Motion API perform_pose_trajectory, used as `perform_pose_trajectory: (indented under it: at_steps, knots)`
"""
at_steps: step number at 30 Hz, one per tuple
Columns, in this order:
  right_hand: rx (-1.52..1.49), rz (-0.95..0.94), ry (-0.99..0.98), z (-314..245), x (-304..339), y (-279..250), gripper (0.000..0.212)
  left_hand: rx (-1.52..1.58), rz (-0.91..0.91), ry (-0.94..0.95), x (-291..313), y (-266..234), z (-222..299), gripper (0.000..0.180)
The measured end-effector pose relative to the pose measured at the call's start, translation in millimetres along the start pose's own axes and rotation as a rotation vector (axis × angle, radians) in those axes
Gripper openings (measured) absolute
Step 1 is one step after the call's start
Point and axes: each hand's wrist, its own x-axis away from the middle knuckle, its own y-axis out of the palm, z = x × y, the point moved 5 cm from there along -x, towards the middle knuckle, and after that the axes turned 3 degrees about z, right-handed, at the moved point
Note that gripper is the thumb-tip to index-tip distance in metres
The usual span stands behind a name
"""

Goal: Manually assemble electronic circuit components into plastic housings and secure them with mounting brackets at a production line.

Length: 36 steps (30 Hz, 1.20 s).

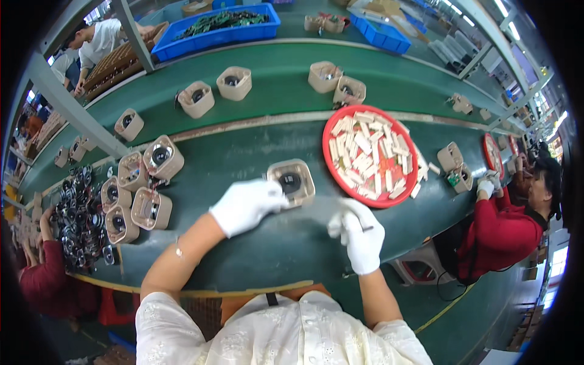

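A beige speaker housing [308,173] with a black round speaker [289,182] inside rests on the green bench in front of me, its open side up. My left hand [250,204], in a white glove, grips the near left rim of this housing with its fingers closed. To the right, my right hand [360,234], also gloved, is raised over the bench with its fingers curled together. A small dark bit shows at its fingers, and a pale blur stretches from them toward the housing; what it holds I cannot make out.
A red round tray [326,148] of small cream strips stands right of the housing. Several beige housings [163,157] and a heap of black speakers [76,219] lie left. More housings [234,83] sit on the green conveyor beyond. Co-workers sit at both sides, one in red [502,228].
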Motion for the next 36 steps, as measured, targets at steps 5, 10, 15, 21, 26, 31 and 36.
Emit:
perform_pose_trajectory:
  at_steps: [5, 10, 15, 21, 26, 31, 36]
  knots:
    - [0.023, -0.227, -0.206, 29, 11, 46, 0.028, 0.08, 0.043, -0.147, 81, -1, 74, 0.033]
    - [0.105, -0.115, -0.433, 37, 22, 55, 0.027, 0.117, 0.278, -0.411, 102, 12, 65, 0.043]
    - [-0.1, -0.029, -0.061, 46, 15, 53, 0.028, 0.189, -0.083, -0.478, 104, 13, 56, 0.031]
    - [-0.054, -0.075, -0.013, 46, 9, 54, 0.029, 0.319, 0.043, -0.324, 89, 4, 62, 0.015]
    - [0.096, -0.114, -0.193, 42, 4, 55, 0.027, -0.006, -0.155, 0.042, 90, 15, 81, 0.034]
    - [0.12, -0.188, -0.264, 40, 0, 58, 0.027, -0.324, -0.257, 0.2, 90, 26, 97, 0.038]
    - [0.137, -0.262, -0.215, 40, 0, 59, 0.027, 0.035, -0.281, 0.024, 78, 14, 95, 0.025]
